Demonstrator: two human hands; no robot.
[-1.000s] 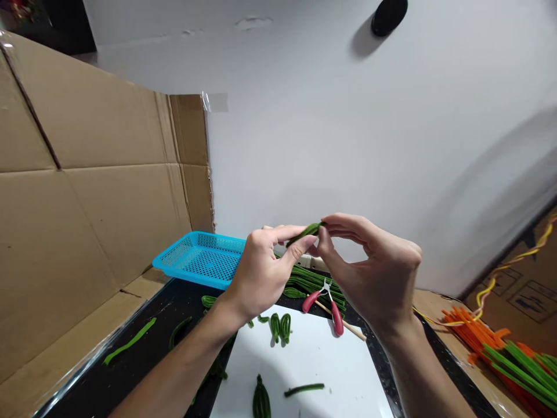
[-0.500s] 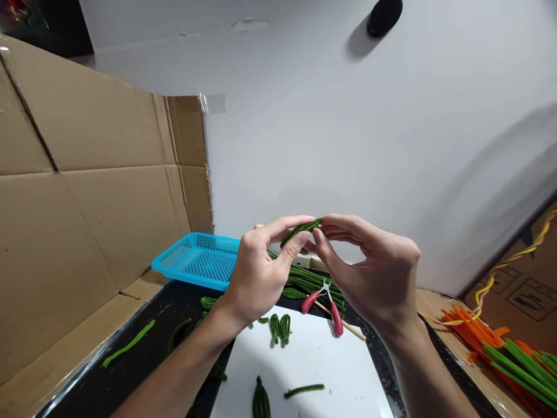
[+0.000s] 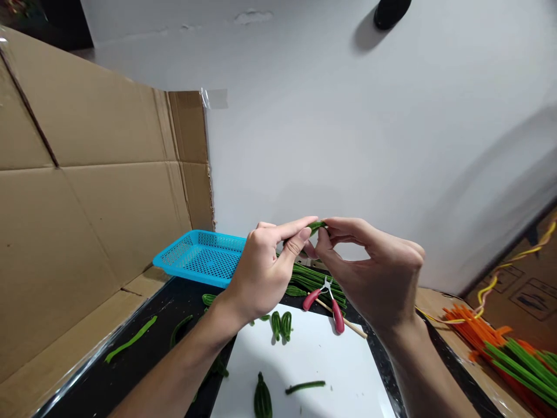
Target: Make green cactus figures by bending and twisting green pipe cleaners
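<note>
Between my two hands, above the white board point(image 3: 331, 360), is a small dark green leaf shape made of bent pipe cleaner point(image 3: 316, 227). My left hand point(image 3: 272, 264) pinches its left end between thumb and forefinger. The thumb and forefinger of my right hand point(image 3: 369, 261) close on its right tip. Much of the piece is hidden by my fingers. Below lie two looped pipe cleaner pieces point(image 3: 281, 326), a finished-looking leaf point(image 3: 262, 397) and a short straight piece point(image 3: 305, 387).
Red-handled pliers point(image 3: 337, 316) and a thin wooden stick point(image 3: 354, 328) lie at the board's far edge, by a bundle of green pipe cleaners point(image 3: 319, 278). A blue basket point(image 3: 191, 270) stands back left. Cardboard point(image 3: 117, 128) walls the left. Orange and green stems point(image 3: 483, 331) lie right.
My right fingertips have closed more tightly on the leaf's tip, and my left fingers now cover more of it. The view has shifted slightly.
</note>
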